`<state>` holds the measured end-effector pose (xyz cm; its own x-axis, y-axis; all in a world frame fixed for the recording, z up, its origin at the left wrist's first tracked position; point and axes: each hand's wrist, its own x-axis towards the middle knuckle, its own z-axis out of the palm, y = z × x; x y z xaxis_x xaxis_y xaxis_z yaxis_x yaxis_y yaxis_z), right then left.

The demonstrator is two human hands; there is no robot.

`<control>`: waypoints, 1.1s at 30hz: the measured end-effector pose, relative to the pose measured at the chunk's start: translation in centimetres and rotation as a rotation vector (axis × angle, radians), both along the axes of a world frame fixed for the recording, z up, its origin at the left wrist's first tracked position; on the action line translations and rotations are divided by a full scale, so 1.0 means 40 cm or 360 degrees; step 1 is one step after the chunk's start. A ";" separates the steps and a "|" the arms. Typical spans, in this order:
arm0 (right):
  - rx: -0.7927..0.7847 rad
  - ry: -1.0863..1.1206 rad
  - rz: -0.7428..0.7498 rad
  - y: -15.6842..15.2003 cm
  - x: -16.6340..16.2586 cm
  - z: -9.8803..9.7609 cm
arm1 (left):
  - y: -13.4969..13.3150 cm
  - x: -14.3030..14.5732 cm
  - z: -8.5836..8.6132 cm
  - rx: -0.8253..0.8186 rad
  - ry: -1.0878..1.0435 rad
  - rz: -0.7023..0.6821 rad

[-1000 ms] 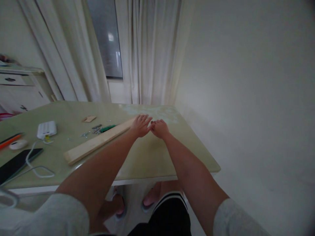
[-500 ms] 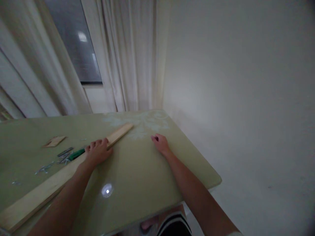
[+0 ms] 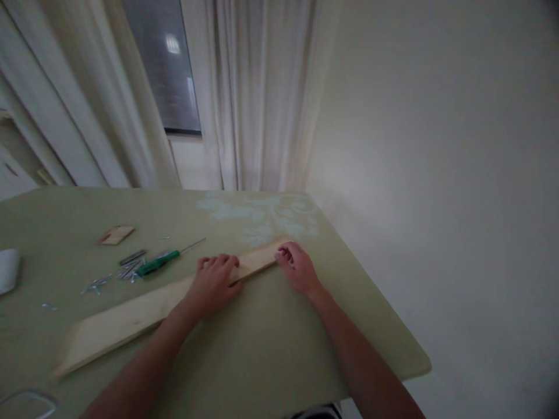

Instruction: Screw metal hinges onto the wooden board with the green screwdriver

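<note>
A long, pale wooden board (image 3: 126,314) lies slantwise on the table, its right end farther from me. My left hand (image 3: 217,278) grips it across its width, fingers over the far edge and thumb at the near edge. Close to the board's right end, my right hand (image 3: 299,267) has its fingers curled together in a pinch. Anything small between those fingers is too blurred to make out. Beyond the board rests a screwdriver with a green handle (image 3: 158,263), its shaft pointing right.
Several loose screws (image 3: 98,283) and metal pieces (image 3: 132,257) are scattered left of the screwdriver. Farther back is a small wooden piece (image 3: 117,235). A white object (image 3: 9,269) stands at the left edge. The table (image 3: 375,326) ends on the right near a wall (image 3: 437,174).
The board's right end has shifted rightward and nearer, with my left hand still on it. My right hand has come to that end. The view has turned left, showing the whole screwdriver.
</note>
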<state>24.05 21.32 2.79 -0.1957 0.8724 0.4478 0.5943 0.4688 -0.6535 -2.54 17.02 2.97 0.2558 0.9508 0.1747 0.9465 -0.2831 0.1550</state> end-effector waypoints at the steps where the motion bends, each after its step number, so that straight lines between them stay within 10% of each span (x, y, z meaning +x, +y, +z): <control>1: 0.0051 -0.0066 0.0070 -0.009 -0.007 0.000 | -0.015 0.033 -0.002 -0.0002 -0.0043 -0.0101; 8: -0.0089 -0.0380 0.0398 -0.026 -0.013 -0.020 | -0.035 0.101 0.011 0.0124 -0.0255 -0.0369; 17: 0.0014 -0.0722 0.0703 -0.054 -0.011 0.025 | 0.032 -0.238 0.053 0.0102 0.0090 0.1142; 27: 0.0043 -0.0529 0.0524 -0.043 0.009 -0.008 | 0.036 -0.280 0.025 0.0060 0.0112 0.1002; 33: 0.0394 -0.0568 0.0458 -0.077 -0.021 0.035 | 0.041 -0.099 0.059 0.0345 -0.0652 0.0447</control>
